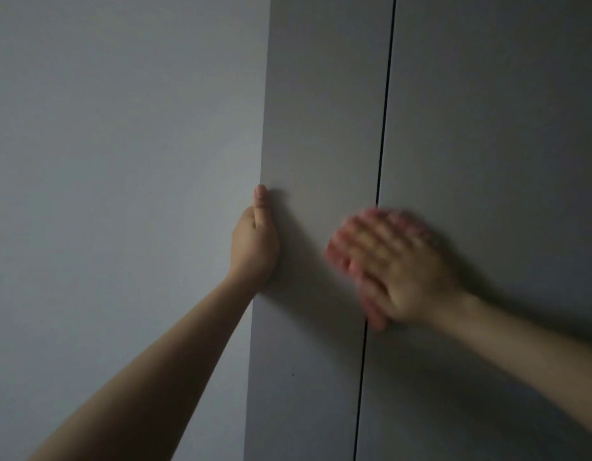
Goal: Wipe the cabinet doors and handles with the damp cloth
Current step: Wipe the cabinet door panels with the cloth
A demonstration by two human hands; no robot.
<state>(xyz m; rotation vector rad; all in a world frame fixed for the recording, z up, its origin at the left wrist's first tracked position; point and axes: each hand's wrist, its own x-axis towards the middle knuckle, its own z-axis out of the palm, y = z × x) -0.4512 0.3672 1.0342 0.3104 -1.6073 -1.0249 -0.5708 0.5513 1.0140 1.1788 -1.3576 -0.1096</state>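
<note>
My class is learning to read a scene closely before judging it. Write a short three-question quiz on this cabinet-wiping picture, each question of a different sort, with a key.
1. True or false: the left hand grips the left edge of the cabinet door.
2. Which hand is motion-blurred? A left, B right, C neither.
3. Fill in: the right hand lies across the dark vertical ___ between two doors.

Key
1. True; its thumb points up along the edge.
2. B.
3. Gap. Pink shows at the blurred fingers, but whether that is the cloth cannot be told.
</note>
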